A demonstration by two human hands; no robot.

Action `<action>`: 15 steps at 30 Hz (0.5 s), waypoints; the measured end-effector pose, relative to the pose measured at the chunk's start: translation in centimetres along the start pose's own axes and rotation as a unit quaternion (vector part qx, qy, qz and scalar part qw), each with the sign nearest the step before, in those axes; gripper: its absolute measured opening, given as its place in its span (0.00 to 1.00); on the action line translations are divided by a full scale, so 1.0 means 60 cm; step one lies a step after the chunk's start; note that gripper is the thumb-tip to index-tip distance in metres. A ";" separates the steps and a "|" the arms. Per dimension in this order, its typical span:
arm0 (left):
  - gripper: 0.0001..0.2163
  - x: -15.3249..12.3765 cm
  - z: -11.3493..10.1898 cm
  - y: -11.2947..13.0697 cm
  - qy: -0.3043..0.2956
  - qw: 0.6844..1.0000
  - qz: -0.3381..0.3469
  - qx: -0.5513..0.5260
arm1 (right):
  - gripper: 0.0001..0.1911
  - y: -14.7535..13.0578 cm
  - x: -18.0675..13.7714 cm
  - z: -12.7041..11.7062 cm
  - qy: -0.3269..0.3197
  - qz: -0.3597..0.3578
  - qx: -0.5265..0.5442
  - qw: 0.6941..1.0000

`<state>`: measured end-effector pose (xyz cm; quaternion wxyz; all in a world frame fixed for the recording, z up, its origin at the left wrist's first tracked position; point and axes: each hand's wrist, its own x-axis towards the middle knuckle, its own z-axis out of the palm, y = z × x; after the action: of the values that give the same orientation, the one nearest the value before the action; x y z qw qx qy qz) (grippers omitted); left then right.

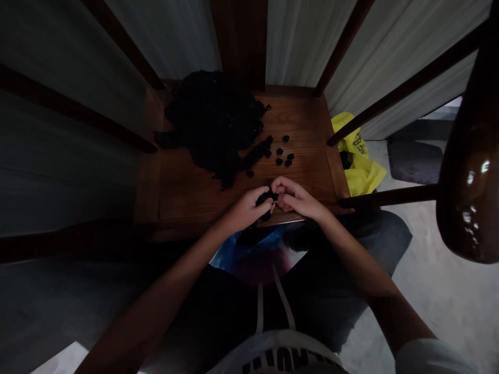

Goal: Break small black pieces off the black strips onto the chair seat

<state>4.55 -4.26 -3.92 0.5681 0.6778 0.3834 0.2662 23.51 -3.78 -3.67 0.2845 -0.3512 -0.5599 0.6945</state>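
My left hand (251, 208) is closed around a small piece of black, cloth-like material (265, 198) near the front edge of the wooden seat. Close against it, my right hand (292, 197) has its fingers bent in a pinch at the same black piece. The exact spot between the fingertips is too dark to make out. Beyond my hands lies a large heap of black material (216, 117). Several small black knobs or balls (279, 151) are scattered on the wood to the right of the heap.
The wooden seat (304, 117) has dark slats and posts (339, 47) rising around it. On the right, a yellow plastic bag (362, 174) sits beyond the edge. A glossy dark armrest (470, 208) juts in at far right. Below my hands is something blue and pink (253, 257).
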 end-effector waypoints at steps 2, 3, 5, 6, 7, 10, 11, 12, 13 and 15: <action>0.07 0.000 0.003 -0.001 0.004 1.000 -0.006 -0.007 | 0.06 -0.006 -0.002 -0.002 0.016 -0.019 -0.068 0.997; 0.07 0.000 0.003 -0.001 0.008 1.000 -0.008 -0.008 | 0.06 -0.009 -0.003 -0.002 0.023 -0.028 -0.110 0.993; 0.08 0.000 0.004 -0.002 0.014 1.000 -0.005 -0.003 | 0.09 -0.013 -0.003 -0.004 0.025 -0.033 -0.178 0.983; 0.08 0.000 0.003 -0.002 0.015 1.000 -0.004 -0.001 | 0.10 -0.014 -0.004 -0.006 0.016 -0.027 -0.195 0.980; 0.08 0.001 0.002 -0.002 0.013 1.000 -0.002 -0.001 | 0.11 -0.015 -0.004 -0.007 0.003 -0.017 -0.202 0.979; 0.08 0.002 -0.003 -0.001 -0.011 1.000 0.000 -0.017 | 0.12 -0.018 -0.004 -0.011 -0.039 0.007 -0.198 0.979; 0.07 0.002 -0.005 0.000 -0.022 0.999 -0.002 -0.025 | 0.13 -0.019 -0.004 -0.012 -0.048 0.010 -0.200 0.979; 0.06 0.002 -0.007 0.000 -0.035 0.999 -0.007 -0.035 | 0.14 -0.019 -0.004 -0.013 -0.056 0.012 -0.203 0.977; 0.06 0.002 -0.008 0.000 -0.046 0.998 -0.013 -0.047 | 0.15 -0.020 -0.003 -0.014 -0.066 0.013 -0.205 0.977; 0.05 0.002 -0.010 0.000 -0.060 0.995 -0.028 -0.074 | 0.16 -0.021 -0.002 -0.016 -0.085 0.017 -0.195 0.977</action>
<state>4.15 -3.82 -3.79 0.6456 0.6378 0.3467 0.2371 24.36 -3.05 -2.52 0.1506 -0.3491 -0.7005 0.6040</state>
